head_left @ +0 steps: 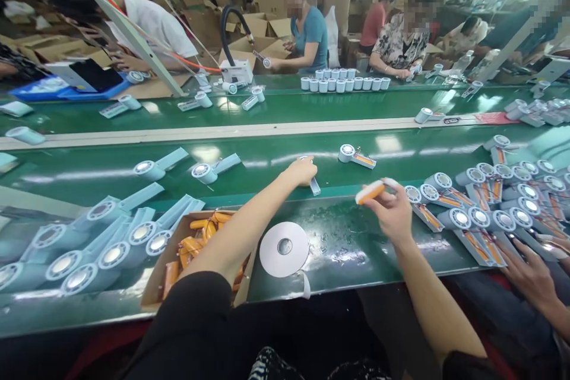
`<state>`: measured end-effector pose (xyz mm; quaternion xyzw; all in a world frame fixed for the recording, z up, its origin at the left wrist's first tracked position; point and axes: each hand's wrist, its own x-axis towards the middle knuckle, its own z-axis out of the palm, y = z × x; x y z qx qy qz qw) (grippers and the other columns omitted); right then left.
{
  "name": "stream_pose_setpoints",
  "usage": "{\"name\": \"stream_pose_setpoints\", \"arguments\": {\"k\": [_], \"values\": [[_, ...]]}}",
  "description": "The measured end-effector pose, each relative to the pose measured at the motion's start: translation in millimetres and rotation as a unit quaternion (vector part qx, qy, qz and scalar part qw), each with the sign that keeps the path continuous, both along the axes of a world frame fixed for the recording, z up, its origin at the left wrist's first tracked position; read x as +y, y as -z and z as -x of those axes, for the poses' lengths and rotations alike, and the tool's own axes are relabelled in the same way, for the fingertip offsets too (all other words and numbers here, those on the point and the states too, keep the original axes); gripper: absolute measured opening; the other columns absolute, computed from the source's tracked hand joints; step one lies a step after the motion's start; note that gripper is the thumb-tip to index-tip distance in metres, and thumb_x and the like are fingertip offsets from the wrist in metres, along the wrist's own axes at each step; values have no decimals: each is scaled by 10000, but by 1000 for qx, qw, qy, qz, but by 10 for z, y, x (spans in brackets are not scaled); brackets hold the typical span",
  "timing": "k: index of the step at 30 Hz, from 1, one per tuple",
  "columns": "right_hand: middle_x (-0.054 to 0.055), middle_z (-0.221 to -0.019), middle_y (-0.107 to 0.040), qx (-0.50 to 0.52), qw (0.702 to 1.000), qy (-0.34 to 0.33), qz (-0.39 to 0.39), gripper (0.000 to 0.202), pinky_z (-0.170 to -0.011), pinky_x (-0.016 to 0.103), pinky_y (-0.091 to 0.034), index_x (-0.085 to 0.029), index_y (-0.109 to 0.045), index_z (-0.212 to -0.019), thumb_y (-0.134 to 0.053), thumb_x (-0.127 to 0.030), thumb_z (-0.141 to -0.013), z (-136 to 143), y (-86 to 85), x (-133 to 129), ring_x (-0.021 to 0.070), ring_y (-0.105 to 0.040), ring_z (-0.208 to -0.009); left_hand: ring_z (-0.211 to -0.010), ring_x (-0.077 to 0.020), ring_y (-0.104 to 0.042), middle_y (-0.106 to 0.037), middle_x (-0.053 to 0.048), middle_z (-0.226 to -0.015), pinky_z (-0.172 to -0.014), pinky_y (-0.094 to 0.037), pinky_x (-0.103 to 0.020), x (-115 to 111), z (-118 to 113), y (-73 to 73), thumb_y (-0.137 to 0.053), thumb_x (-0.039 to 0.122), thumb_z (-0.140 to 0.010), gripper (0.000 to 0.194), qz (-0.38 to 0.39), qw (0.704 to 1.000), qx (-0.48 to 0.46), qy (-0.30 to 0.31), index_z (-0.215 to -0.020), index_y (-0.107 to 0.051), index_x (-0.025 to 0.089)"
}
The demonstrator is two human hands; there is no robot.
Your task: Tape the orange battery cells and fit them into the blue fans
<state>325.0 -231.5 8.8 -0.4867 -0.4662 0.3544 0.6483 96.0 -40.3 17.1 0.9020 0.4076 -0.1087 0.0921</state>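
My left hand (301,172) reaches forward over the green belt, its fingers closed on a light-blue handheld fan body (315,186). The fan's round head is mostly covered by the hand; its open handle sticks out toward me. My right hand (394,212) holds an orange battery (370,192) between thumb and fingers, above the bench edge. A white strip lies along the battery's upper side. Between my forearms lies a roll of white tape (284,249), its loose end hanging over the bench edge. Under my left forearm, a cardboard box (154,285) contains several orange batteries (190,246).
Several light-blue fan bodies (116,255) lie left of the box. Another fan (356,156) with an orange battery in its handle rests on the belt. More such fans (478,217) crowd the right, beside another person's hand (529,267). Co-workers sit across the line.
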Motion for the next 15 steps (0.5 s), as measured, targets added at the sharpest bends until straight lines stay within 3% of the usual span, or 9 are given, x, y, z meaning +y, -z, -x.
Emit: {"name": "stream_pose_setpoints", "arguments": {"k": [4, 6, 8, 12, 15], "values": [[54, -1037, -843, -189, 978, -75, 38, 485, -992, 419, -624, -231, -679, -1231, -851, -284, -780, 281, -10, 628, 262, -814, -1000, -1378, -251, -567, -808, -56, -1153, -1201, -388, -368, 186, 43, 33, -782, 205, -774, 87, 38, 998, -7, 44, -838, -815, 255], [59, -1066, -842, -266, 956, -108, 65, 472, -1017, 385, -606, -220, -670, -1283, -798, -227, -828, 415, 35, 836, 250, -805, -1046, -1276, -195, -636, -805, 19, -1193, -1198, -380, -315, 255, 57, 18, -774, 232, -798, 78, 54, 997, -20, 55, -811, -811, 299], [56, -1126, -834, -338, 927, -131, 92, 482, -1015, 349, -595, -226, -633, -1354, -748, -210, -886, 529, 83, 955, 232, -793, -1084, -1249, -185, -656, -770, 34, -1299, -1155, -414, -281, 301, 67, -2, -749, 260, -842, 93, 52, 997, -40, 45, -848, -824, 314], [77, -1174, -818, -534, 825, -121, 139, 414, -942, 332, -578, -250, -603, -1405, -658, -328, -1002, 665, 83, 1002, 264, -776, -1106, -1247, -211, -668, -677, -28, -1466, -1049, -490, -262, 309, 29, 5, -682, 239, -897, 216, 19, 997, -73, -19, -1032, -842, 295], [137, -1150, -808, -654, 730, -95, 174, 441, -885, 353, -566, -223, -565, -1450, -562, -429, -1060, 732, -22, 983, 310, -778, -1065, -1217, -222, -679, -734, -50, -1366, -1015, -515, -276, 272, -58, 34, -674, 253, -901, 267, -1, 993, -90, -70, -1110, -831, 308]]}}
